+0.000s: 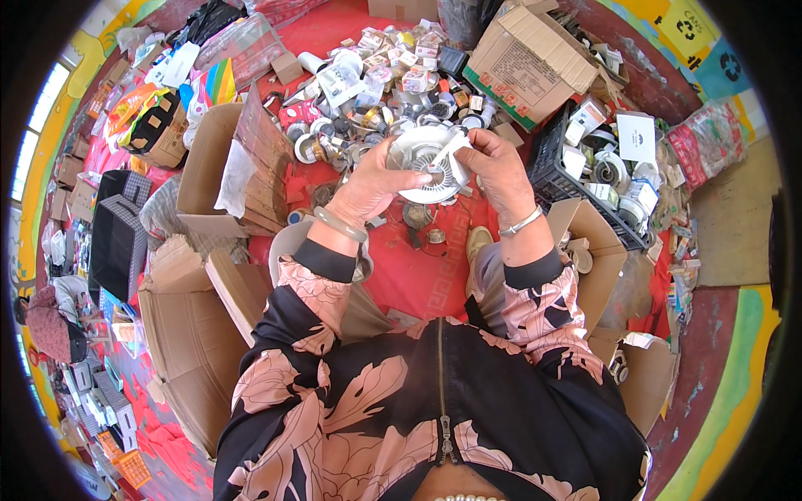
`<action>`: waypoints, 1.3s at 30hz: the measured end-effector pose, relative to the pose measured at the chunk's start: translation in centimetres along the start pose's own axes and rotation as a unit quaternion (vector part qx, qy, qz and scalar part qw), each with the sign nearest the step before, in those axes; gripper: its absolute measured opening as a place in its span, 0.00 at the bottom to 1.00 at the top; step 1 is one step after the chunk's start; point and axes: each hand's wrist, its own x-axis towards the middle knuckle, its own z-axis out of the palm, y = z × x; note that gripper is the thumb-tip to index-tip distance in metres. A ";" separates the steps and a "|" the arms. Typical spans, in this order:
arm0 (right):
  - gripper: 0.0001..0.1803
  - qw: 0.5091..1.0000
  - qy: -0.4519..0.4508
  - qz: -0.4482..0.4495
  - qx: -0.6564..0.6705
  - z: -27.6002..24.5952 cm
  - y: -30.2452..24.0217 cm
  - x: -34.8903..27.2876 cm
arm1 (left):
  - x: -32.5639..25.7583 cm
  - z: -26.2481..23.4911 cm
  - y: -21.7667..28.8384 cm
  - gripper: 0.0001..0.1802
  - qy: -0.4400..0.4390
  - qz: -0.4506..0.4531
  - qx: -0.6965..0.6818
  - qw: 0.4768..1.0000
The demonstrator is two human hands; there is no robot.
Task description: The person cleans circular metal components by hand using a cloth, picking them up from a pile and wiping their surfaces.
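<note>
Both my hands hold up a round white lamp fitting [422, 190] with a ring of fins around its middle, like a downlight. My left hand [373, 185] is closed on its left side, with the thumb laid across the front. At the upper right edge, my right hand [499, 169] pinches a small white strip [451, 145] against the fitting. Whether that strip is part of the fitting I cannot tell. Beyond my hands lies a big heap of used lamps and small boxes [409, 79]. Loose dark parts [418, 215] lie on the red floor sheet just below the fitting.
A black crate [555, 188] full of lamp fittings stands at the right. Open cardboard boxes stand close on both sides, such as one [209, 167] at the left and one [597, 250] by my right arm. A large carton [530, 63] sits at the far right.
</note>
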 end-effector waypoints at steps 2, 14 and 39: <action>0.05 0.999 -0.023 0.019 -0.045 -0.3 -0.9 -0.2 | -0.1 -0.2 -0.1 0.29 0.002 0.001 0.014 1.000; 0.08 0.998 0.045 0.008 -0.041 -3.9 -0.6 0.9 | 0.2 -0.9 0.3 0.26 0.066 0.065 -0.027 0.995; 0.09 0.973 -0.151 0.042 -0.167 -1.6 0.3 0.2 | -0.3 -0.9 -1.0 0.28 -0.092 -0.133 0.275 0.948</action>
